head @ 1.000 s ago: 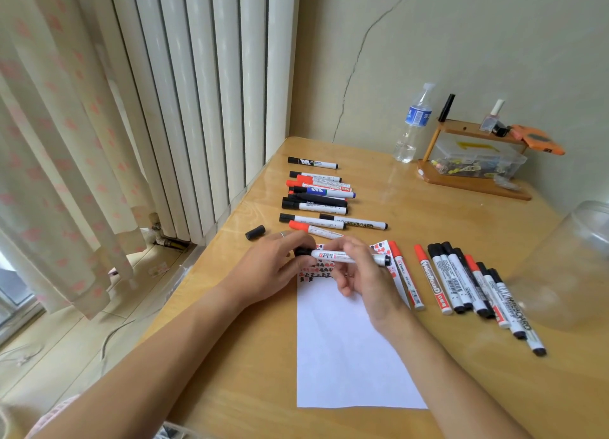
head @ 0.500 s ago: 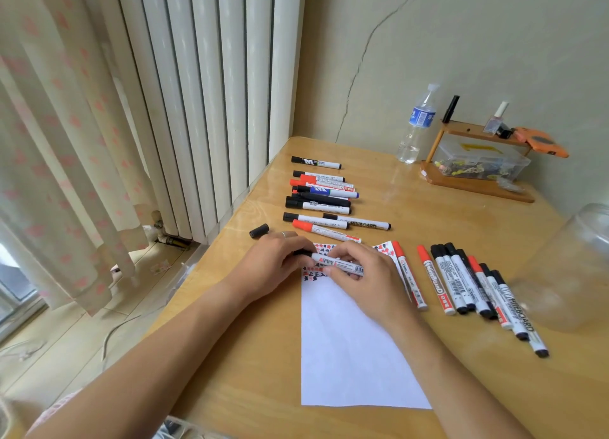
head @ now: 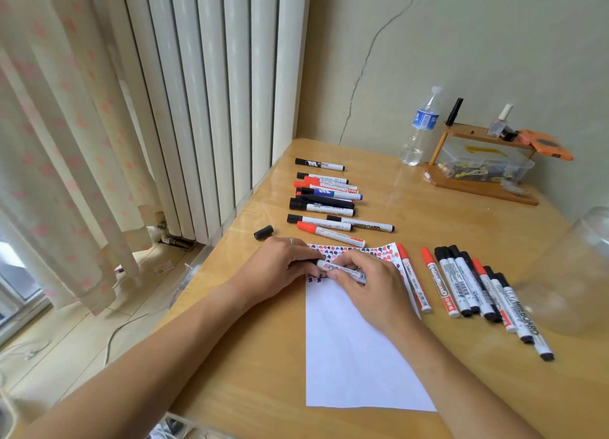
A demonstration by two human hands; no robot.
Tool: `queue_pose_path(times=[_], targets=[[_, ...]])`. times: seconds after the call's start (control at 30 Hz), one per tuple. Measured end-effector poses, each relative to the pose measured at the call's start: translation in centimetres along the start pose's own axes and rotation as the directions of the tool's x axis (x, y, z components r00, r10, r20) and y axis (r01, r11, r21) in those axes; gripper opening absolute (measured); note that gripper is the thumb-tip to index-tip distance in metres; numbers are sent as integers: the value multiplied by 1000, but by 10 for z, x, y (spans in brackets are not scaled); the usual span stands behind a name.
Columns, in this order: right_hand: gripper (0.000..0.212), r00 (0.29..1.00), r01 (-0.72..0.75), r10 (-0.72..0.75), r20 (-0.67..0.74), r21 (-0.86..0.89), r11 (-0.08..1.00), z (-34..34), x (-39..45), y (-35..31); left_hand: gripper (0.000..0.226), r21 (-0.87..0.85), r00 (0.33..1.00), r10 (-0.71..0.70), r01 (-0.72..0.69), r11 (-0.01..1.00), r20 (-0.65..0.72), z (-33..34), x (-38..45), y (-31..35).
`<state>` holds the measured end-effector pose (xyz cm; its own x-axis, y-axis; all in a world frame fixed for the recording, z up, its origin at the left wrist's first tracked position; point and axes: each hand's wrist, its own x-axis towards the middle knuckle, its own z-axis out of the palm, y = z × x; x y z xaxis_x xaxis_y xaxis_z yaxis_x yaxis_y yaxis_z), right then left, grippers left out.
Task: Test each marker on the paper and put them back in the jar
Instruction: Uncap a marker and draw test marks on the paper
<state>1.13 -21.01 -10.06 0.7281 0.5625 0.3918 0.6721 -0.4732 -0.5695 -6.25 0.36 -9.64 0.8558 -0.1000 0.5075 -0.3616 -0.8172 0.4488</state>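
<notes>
A white-barrelled marker (head: 339,269) lies across the top of the white paper (head: 356,356), held by both hands. My right hand (head: 369,283) grips its barrel. My left hand (head: 280,267) pinches its black left end, the cap. The paper's top strip carries red and black test marks. A loose black cap (head: 263,232) lies on the table left of the paper. Several markers lie in a group beyond the paper (head: 324,201), and several more in a row to its right (head: 478,287). The clear plastic jar (head: 573,274) lies on its side at the right edge.
The wooden table (head: 428,214) stands in a corner, with a white radiator (head: 214,92) and curtain along its left edge. At the back right stand a water bottle (head: 420,128) and a wooden rack (head: 478,181) holding a clear box of small items.
The marker came down from just above the paper to the marked strip. My left hand stays closed on its left end, and my right hand has slid along the barrel.
</notes>
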Motion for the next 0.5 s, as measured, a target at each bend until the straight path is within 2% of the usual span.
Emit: queue_pose_path(times=[0.13,0.33,0.5], targets=[[22,999,-7,8,47,-29,1000,0,0,-1,27,19,1000,17,-17,1000,1,0,0,1],[54,997,20,-13,82,-78,997,-2,1,-3,26,52,999,42,-41,998,-13,1,0,0],[55,996,23,-16,90,-73,997,-2,1,-2,25,66,998,65,-64,996,-13,2,0,1]])
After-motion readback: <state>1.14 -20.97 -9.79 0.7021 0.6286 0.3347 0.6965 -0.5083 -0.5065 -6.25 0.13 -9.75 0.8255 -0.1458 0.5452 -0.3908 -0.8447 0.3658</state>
